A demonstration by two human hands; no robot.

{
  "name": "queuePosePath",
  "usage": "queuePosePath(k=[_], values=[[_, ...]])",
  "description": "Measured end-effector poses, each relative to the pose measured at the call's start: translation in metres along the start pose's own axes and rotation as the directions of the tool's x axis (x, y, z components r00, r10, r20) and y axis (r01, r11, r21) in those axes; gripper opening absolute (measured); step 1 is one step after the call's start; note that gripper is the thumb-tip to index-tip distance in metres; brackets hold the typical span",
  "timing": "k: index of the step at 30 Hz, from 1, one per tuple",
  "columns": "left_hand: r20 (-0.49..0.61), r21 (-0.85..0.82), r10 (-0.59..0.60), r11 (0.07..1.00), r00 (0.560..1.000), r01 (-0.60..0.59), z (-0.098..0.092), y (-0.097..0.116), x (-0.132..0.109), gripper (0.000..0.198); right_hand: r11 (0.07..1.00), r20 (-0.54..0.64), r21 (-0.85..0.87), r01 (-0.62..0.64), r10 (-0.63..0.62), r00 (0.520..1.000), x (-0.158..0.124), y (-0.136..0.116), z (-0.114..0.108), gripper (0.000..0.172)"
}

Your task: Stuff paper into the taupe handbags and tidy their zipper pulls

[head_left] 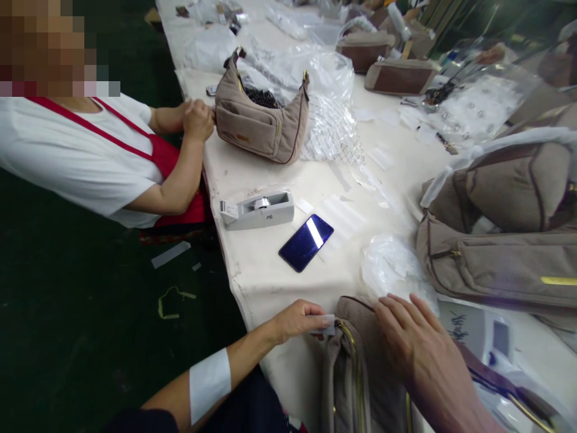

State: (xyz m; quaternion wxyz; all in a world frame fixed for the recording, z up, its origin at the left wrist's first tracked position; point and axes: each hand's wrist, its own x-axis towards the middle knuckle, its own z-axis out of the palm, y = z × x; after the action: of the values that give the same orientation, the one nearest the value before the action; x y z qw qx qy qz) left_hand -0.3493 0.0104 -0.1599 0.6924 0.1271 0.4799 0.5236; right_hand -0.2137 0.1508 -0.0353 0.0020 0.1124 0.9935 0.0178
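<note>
A taupe bag with brown piping and gold zippers stands at the table's near edge. My left hand is at its left end, thumb and fingers pinching a small translucent strip beside the end of the zipper. Whether the strip is stuck to the bag, I cannot tell. My right hand lies over the bag's top right side, fingers stretched out and the palm hidden. A white patch is wrapped round my left forearm.
Ahead lie a dark blue phone and a grey tape dispenser. A co-worker stands at the left edge, hands by another taupe bag. More bags are on the right, near crumpled clear plastic.
</note>
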Motion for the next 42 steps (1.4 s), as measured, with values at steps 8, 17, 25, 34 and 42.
queuePosePath(k=[8,17,25,34,42], values=[[-0.057,-0.075,0.1,0.992,0.993,-0.105,0.027,0.012,0.022,0.038,0.984,-0.111,0.177,0.004,0.016,0.994,0.0,-0.021,0.033,0.031],[-0.117,-0.053,0.211,0.975,0.971,-0.218,0.027,0.006,0.018,0.035,0.923,0.325,0.316,-0.221,0.113,0.939,0.017,-0.021,0.041,0.023],[-0.03,-0.017,0.171,0.985,0.985,-0.171,0.012,0.012,0.015,0.028,0.897,0.502,0.244,-0.368,0.208,0.84,0.031,-0.025,0.032,0.019],[-0.033,-0.058,0.144,0.988,0.989,-0.145,0.011,0.01,0.028,0.015,0.883,0.483,0.238,-0.405,0.254,0.838,0.029,-0.031,0.035,0.048],[-0.046,-0.048,0.233,0.971,0.971,-0.235,0.015,-0.004,0.024,0.022,0.869,0.593,0.203,-0.451,0.258,0.763,0.037,-0.028,0.033,0.022]])
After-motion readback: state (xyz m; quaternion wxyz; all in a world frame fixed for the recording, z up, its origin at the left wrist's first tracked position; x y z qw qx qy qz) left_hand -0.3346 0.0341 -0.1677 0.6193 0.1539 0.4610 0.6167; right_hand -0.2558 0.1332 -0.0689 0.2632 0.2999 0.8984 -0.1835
